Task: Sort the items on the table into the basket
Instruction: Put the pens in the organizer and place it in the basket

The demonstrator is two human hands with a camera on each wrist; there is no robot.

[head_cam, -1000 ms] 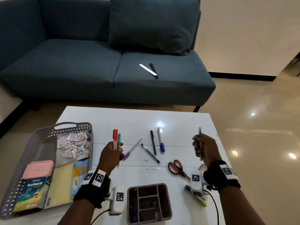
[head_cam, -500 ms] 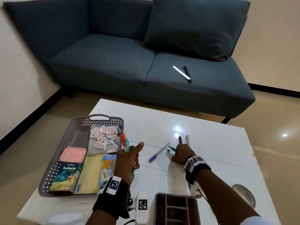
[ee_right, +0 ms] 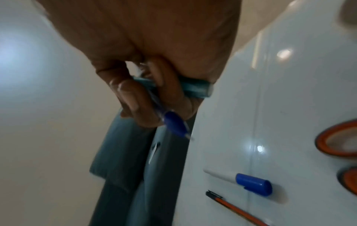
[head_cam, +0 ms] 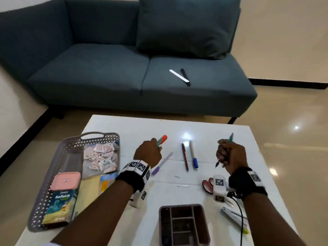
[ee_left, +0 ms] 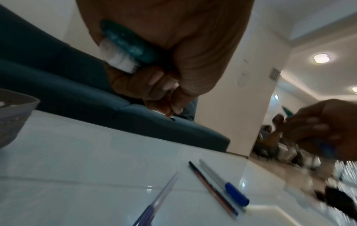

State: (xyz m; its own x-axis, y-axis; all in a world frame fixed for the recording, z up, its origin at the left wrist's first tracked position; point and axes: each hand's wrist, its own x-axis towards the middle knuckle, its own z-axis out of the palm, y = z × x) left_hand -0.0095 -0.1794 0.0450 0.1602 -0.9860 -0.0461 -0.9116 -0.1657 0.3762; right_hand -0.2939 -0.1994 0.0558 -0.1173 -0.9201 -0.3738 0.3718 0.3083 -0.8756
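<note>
Head view: left hand [head_cam: 148,153] grips slim plastic markers [head_cam: 162,140], right hand [head_cam: 230,157] pens [head_cam: 230,137]

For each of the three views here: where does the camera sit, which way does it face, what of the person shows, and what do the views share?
Head: looks forward and down over the table toward the sofa; both forearms, left hand and right hand show.
Left wrist: low under the left hand, facing the sofa; right hand at right edge.
Right wrist: beneath the right hand, along the tabletop.
Shared: the blue-capped pen appears in all three.
</note>
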